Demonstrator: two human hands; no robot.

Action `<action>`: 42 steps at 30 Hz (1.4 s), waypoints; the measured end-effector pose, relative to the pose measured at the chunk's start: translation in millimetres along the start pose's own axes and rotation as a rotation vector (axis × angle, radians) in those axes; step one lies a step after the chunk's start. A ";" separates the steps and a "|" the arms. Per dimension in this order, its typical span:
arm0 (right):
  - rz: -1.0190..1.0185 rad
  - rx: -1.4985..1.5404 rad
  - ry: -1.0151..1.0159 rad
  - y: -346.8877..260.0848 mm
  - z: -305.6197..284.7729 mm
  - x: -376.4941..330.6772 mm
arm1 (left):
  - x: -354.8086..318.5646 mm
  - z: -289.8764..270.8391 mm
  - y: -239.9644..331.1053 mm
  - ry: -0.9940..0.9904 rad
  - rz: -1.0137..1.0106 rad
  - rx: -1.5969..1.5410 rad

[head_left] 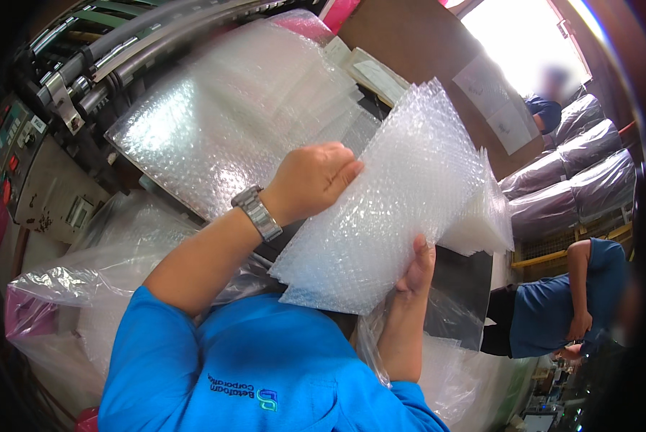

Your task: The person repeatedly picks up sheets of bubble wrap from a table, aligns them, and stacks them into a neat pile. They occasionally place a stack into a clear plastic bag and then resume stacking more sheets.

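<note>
A thick stack of clear bubble wrap sheets is tilted up in front of my chest. My left hand, with a metal watch on its wrist, is closed at the stack's left edge, thumb and curled fingers pinching it. Lower on the right side, my right hand grips the stack, its thumb along the edge and its other fingers mostly hidden behind. Beyond my left hand, more bubble wrap sheets lie spread over the work surface. Another pile of sheets sits just right of the held stack.
A machine with metal rollers stands at the far left, near a control box. Clear plastic bags hang beside my left arm. Co-workers are at the right, near wrapped rolls. A brown board stands behind.
</note>
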State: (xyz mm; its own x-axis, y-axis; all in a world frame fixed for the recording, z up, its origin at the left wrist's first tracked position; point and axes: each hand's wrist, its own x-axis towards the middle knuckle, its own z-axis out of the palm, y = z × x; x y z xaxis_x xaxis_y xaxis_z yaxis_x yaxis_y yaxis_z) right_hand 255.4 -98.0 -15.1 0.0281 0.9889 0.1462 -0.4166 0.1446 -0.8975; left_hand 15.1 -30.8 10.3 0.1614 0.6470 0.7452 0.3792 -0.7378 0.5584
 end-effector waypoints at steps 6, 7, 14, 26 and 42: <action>0.119 0.122 0.038 6.2 -13.8 2.0 | -8.9 10.4 -10.7 0.445 -0.187 0.015; 0.166 0.174 0.054 6.8 -15.5 2.3 | -8.3 9.3 -11.4 0.423 -0.217 -0.050; 0.155 0.079 -0.031 9.2 3.4 -1.0 | 3.8 10.5 -6.3 0.145 -0.477 -0.409; -0.238 0.101 0.309 -68.1 -34.3 22.4 | -46.8 4.8 -40.5 0.103 -0.644 -0.115; 0.022 -0.084 0.858 -159.8 -257.2 132.5 | -119.3 32.4 -28.8 -0.388 -0.476 0.139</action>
State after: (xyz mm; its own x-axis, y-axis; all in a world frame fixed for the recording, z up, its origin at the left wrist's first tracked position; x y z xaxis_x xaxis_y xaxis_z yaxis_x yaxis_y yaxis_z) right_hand 559.5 19.1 40.7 0.7118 0.6714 -0.2064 -0.3574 0.0932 -0.9293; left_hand 14.4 -80.5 -106.4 0.2545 0.9405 0.2252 0.6019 -0.3364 0.7243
